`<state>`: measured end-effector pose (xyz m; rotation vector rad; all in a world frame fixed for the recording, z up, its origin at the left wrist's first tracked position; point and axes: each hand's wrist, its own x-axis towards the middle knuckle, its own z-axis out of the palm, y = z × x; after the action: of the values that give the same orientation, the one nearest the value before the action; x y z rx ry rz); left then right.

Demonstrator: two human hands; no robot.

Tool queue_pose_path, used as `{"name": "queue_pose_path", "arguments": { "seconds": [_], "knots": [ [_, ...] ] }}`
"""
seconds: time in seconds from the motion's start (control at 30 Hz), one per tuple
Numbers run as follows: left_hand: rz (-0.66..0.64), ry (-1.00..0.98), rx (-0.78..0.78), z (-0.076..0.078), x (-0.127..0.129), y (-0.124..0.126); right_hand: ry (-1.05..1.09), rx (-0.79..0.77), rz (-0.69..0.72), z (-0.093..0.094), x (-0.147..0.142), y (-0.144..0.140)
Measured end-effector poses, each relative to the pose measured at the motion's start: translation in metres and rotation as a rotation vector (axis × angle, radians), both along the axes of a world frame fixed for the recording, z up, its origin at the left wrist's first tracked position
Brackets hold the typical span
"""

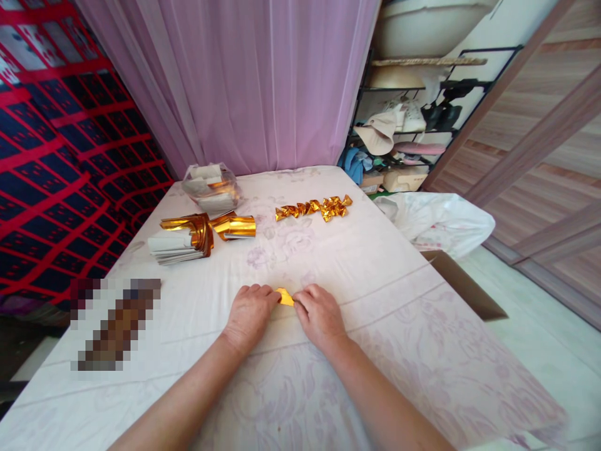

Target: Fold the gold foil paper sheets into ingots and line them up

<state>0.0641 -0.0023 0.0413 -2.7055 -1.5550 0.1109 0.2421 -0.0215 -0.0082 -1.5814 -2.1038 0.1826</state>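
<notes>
Two hands share one small gold foil piece: the left hand grips its nine-o'clock end, the right hand pinches three o'clock, seemingly to steady it over the tablecloth. From there, foil-faced paper sheets lie at ten o'clock, probably for easy reach; crinkled foil pieces sit near one, apparently kept separate.

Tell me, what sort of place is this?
Probably a room in someone's home: a flowered tablecloth is spread out, a lilac curtain hangs beyond it, and a rack holds shoes and a cap.
</notes>
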Motion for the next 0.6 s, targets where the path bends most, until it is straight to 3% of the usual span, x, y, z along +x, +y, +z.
{"name": "queue_pose_path", "arguments": {
  "seconds": [0.37,0.6],
  "knots": [
    [0.038,-0.228,0.049,-0.007,0.002,-0.005,0.008,0.042,0.162,0.003,-0.004,-0.022],
    [0.127,-0.290,-0.030,-0.011,0.001,0.003,-0.015,0.002,0.248,0.008,-0.007,-0.025]
  ]
}}
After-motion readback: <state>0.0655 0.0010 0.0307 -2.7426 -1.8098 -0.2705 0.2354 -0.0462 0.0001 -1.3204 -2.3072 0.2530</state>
